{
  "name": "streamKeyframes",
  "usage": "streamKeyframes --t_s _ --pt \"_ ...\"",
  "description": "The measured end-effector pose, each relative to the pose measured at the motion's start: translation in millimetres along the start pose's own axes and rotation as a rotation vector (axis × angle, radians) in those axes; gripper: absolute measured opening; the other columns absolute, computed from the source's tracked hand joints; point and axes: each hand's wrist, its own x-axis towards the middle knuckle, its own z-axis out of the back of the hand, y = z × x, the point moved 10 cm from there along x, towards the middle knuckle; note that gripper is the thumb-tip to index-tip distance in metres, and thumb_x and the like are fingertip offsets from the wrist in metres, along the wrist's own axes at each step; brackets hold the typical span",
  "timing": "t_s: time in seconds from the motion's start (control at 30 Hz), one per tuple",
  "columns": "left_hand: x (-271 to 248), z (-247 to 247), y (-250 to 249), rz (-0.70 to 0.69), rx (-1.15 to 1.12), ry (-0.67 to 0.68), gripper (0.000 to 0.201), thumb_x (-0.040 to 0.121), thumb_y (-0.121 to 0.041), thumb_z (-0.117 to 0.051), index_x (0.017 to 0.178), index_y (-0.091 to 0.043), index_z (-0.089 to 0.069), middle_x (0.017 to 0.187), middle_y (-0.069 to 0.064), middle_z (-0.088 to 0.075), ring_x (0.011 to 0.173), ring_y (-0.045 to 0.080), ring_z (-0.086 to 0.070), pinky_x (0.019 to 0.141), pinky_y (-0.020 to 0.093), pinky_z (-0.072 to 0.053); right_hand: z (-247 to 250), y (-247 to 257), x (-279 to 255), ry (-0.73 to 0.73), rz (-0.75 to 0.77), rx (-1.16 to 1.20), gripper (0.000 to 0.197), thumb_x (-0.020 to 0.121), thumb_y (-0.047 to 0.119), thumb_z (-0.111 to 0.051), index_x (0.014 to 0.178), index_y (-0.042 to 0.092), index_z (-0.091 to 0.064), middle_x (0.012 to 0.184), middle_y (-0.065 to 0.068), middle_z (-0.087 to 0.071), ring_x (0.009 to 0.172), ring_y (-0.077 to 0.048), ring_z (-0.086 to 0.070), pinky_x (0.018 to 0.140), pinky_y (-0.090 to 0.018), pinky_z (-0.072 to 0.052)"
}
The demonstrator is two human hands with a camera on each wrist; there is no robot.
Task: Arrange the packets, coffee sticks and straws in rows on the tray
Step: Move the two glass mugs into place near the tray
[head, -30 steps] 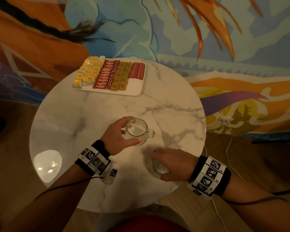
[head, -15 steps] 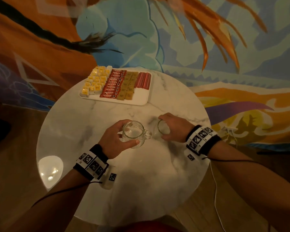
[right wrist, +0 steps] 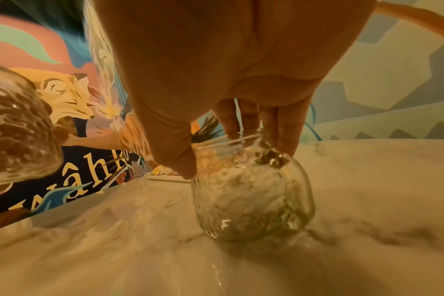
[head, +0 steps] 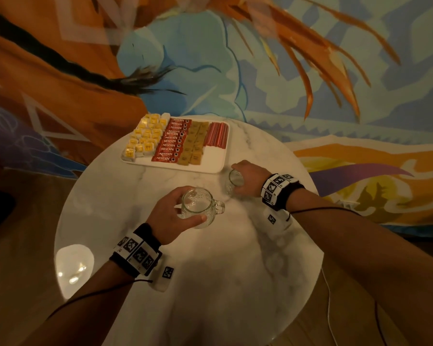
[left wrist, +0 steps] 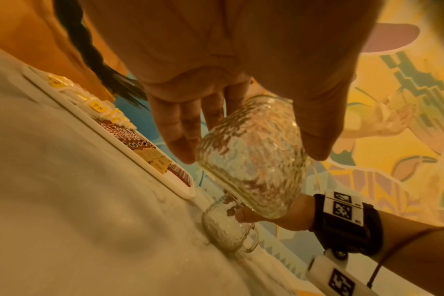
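A white tray (head: 214, 159) at the table's far side carries rows of yellow packets (head: 145, 138), red coffee sticks (head: 171, 143), brown packets (head: 195, 144) and red straws (head: 216, 134). My left hand (head: 171, 216) grips a textured glass mug (head: 200, 208) by its body and holds it above the table's middle (left wrist: 251, 160). My right hand (head: 248, 178) grips a second glass mug (head: 234, 182) from above by the rim; it stands on the marble just right of the tray's near corner (right wrist: 251, 198).
The round marble table (head: 210, 283) has bare surface in front of both hands. A painted mural wall (head: 285, 71) rises right behind the tray. A white cable (head: 329, 308) hangs past the table's right edge over the wood floor.
My right hand has carried its mug from the table's near edge forward and right, close to the tray. My left hand with its mug stayed near the middle.
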Motion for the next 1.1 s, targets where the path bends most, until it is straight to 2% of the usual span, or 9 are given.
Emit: streamKeyframes --t_s 0.3,0.47,0.6,0.67,0.77,0.87,0.93,1.03,1.1 --pt "15 -5 6 0.033 -0.057 -0.019 0.06 0.071 -0.018 -0.089 0.123 -0.025 -0.06 0.113 -0.016 -0.069 0.106 0.006 -0.065 0.084 0.023 -0.056 6 -3 16 -0.01 -0.003 0.092 0.07 0.084 0.035 -0.069 0.145 0.017 -0.04 0.143 -0.01 -0.044 0.124 -0.031 -0.052 0.103 -0.04 -0.045" --pt "22 -10 5 0.037 -0.057 -0.013 0.058 0.072 -0.016 -0.088 0.122 -0.026 -0.061 0.11 -0.018 -0.07 0.104 0.003 -0.065 0.081 0.019 -0.054 -6 -23 21 -0.004 -0.068 0.266 0.099 0.081 0.044 -0.076 0.157 0.018 -0.018 0.16 -0.008 -0.029 0.143 -0.027 -0.036 0.115 -0.037 -0.033" --pt "26 -13 5 0.045 -0.06 -0.01 0.058 0.072 -0.016 -0.088 0.121 -0.027 -0.06 0.11 -0.02 -0.07 0.104 0.001 -0.065 0.08 0.016 -0.053 -9 -35 21 -0.019 -0.082 0.407 0.112 0.074 0.058 -0.078 0.158 0.017 -0.016 0.16 -0.006 -0.03 0.144 -0.022 -0.035 0.117 -0.037 -0.031" --pt "30 -13 5 0.054 -0.054 -0.009 0.058 0.072 -0.016 -0.088 0.12 -0.031 -0.059 0.109 -0.025 -0.068 0.104 -0.001 -0.064 0.081 0.015 -0.053 -1 -38 16 -0.084 -0.072 0.432 0.101 0.078 0.055 -0.076 0.156 0.017 -0.024 0.158 -0.005 -0.034 0.142 -0.021 -0.037 0.116 -0.035 -0.032" --pt "38 -11 3 0.055 -0.063 -0.011 0.057 0.073 -0.015 -0.087 0.116 -0.037 -0.058 0.109 -0.027 -0.068 0.104 -0.001 -0.065 0.082 0.018 -0.054 19 -39 3 -0.236 -0.04 0.435 0.065 0.088 0.04 -0.072 0.144 0.018 -0.047 0.147 -0.005 -0.049 0.133 -0.021 -0.047 0.11 -0.03 -0.035" --pt "50 -10 -2 0.045 -0.076 -0.007 0.055 0.074 -0.012 -0.086 0.113 -0.039 -0.059 0.108 -0.027 -0.069 0.103 0.0 -0.066 0.083 0.022 -0.055 37 -35 -16 -0.387 0.021 0.579 0.035 0.088 0.03 -0.073 0.12 0.021 -0.067 0.121 0.002 -0.066 0.11 -0.013 -0.061 0.101 -0.037 -0.05" --pt "59 -10 -5 0.042 -0.093 0.0 0.055 0.073 -0.013 -0.087 0.116 -0.035 -0.06 0.108 -0.023 -0.07 0.104 0.002 -0.066 0.084 0.024 -0.056 45 -25 -29 -0.42 0.087 0.666 0.018 0.089 0.026 -0.073 0.107 0.023 -0.073 0.104 0.009 -0.072 0.096 -0.006 -0.066 0.091 -0.033 -0.055" --pt "76 -10 -8 0.032 -0.111 0.007 0.061 0.072 -0.017 -0.088 0.125 -0.025 -0.06 0.112 -0.016 -0.071 0.106 0.005 -0.067 0.089 0.031 -0.057 51 -3 -44 -0.39 0.19 0.716 0.012 0.093 0.021 -0.068 0.101 0.021 -0.076 0.096 0.012 -0.075 0.09 -0.004 -0.068 0.085 -0.024 -0.055" --pt "89 -13 -14 0.008 -0.109 0.018 0.062 0.071 -0.019 -0.089 0.124 -0.03 -0.059 0.113 -0.019 -0.07 0.107 0.004 -0.066 0.09 0.032 -0.056 50 3 -45 -0.357 0.223 0.749 0.014 0.095 0.022 -0.065 0.104 0.019 -0.076 0.097 0.011 -0.075 0.09 -0.006 -0.069 0.085 -0.024 -0.055"
